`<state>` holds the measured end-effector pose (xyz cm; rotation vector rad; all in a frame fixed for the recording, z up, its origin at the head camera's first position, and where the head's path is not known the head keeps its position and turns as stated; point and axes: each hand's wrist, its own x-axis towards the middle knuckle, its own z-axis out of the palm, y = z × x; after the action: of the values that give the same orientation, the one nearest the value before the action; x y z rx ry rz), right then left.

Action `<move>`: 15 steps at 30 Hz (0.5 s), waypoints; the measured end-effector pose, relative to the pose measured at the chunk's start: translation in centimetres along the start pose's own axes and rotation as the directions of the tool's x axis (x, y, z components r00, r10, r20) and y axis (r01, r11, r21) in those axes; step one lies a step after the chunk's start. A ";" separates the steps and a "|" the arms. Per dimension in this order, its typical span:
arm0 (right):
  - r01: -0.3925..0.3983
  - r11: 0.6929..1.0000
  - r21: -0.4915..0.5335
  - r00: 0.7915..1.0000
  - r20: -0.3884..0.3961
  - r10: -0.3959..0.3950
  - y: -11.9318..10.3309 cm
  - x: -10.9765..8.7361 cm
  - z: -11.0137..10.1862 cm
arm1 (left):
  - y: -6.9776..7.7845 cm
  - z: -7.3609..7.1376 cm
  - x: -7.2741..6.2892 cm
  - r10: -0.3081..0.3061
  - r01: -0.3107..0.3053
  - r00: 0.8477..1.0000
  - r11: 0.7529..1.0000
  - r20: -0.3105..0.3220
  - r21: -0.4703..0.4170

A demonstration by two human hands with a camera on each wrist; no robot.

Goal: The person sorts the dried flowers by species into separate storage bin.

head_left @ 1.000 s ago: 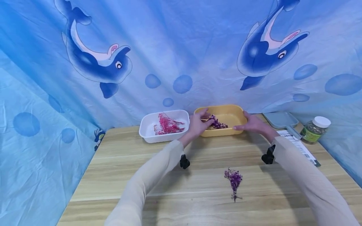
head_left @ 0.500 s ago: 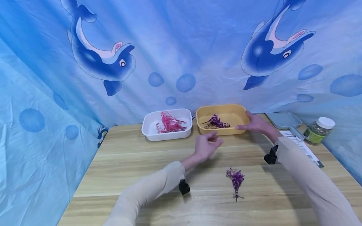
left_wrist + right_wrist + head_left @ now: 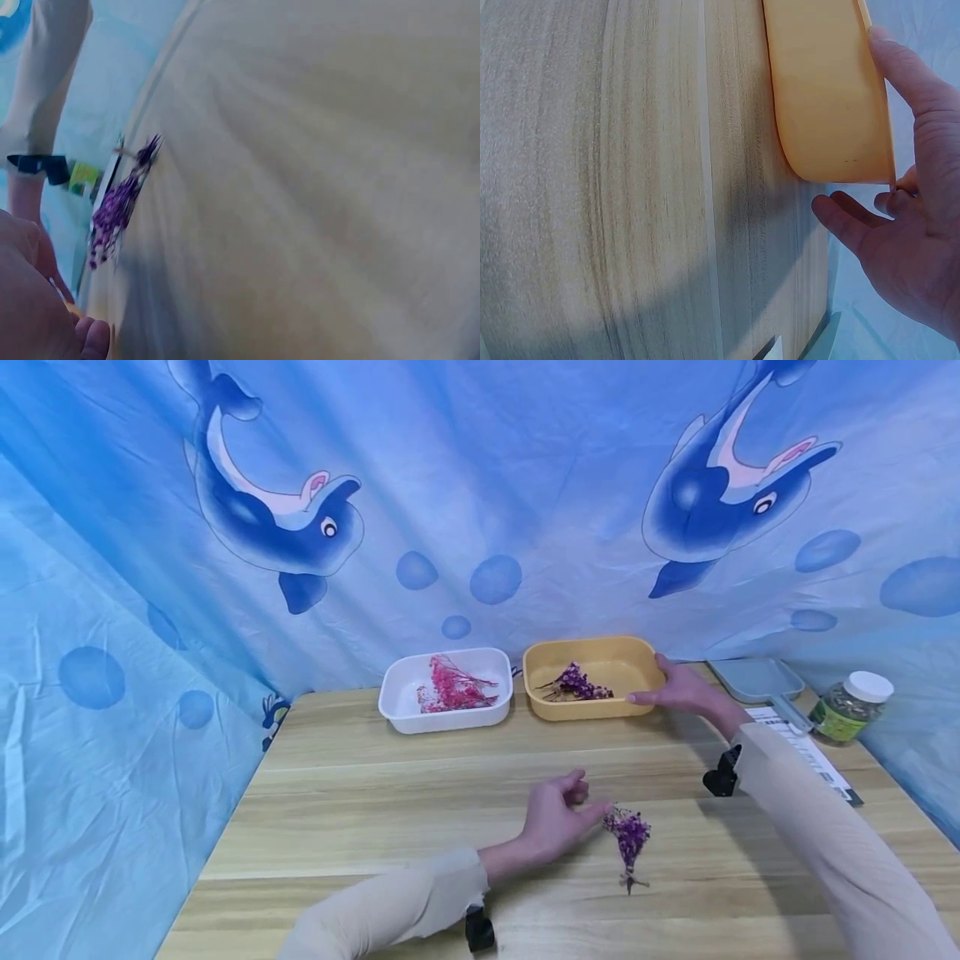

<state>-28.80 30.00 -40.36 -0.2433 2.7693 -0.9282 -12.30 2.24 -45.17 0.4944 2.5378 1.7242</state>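
Observation:
A small bunch of purple dried flowers [image 3: 632, 837] lies on the table, its tied stems toward the near edge. My left hand [image 3: 555, 823] is just left of it, thumb reaching to the blossoms and the other fingers loosely bent; nothing is in its grasp. In the left wrist view the purple bunch [image 3: 118, 208] lies beyond my hand [image 3: 37, 300]. My right hand [image 3: 684, 690] holds the right end of a yellow plastic tray [image 3: 588, 710], with the thumb along its rim [image 3: 889, 127]. More purple dried flowers [image 3: 576, 683] lie inside that tray.
A white tray [image 3: 450, 723] with pink dried flowers [image 3: 456, 685] stands left of the yellow one. To the right are a grey-blue scoop-like tool [image 3: 757, 678], a printed sheet [image 3: 806, 752] and a white-lidded jar [image 3: 851, 708]. A blue dolphin-print curtain [image 3: 480, 510] hangs behind the table.
My left hand has left the purple flowers in the yellow tray and come back toward me, down to the bunch on the table. My right hand stays at the tray's right end.

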 end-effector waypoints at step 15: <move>0.008 1.000 -0.006 1.000 -0.001 -0.008 0.2 0.0 0.1 | 0.8 2.2 -2.7 -0.049 0.046 0.999 0.988 0.017 0.145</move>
<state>-28.77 30.09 -40.51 -0.2547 2.7746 -0.9218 -9.14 3.72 -45.65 0.4508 2.6498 1.5197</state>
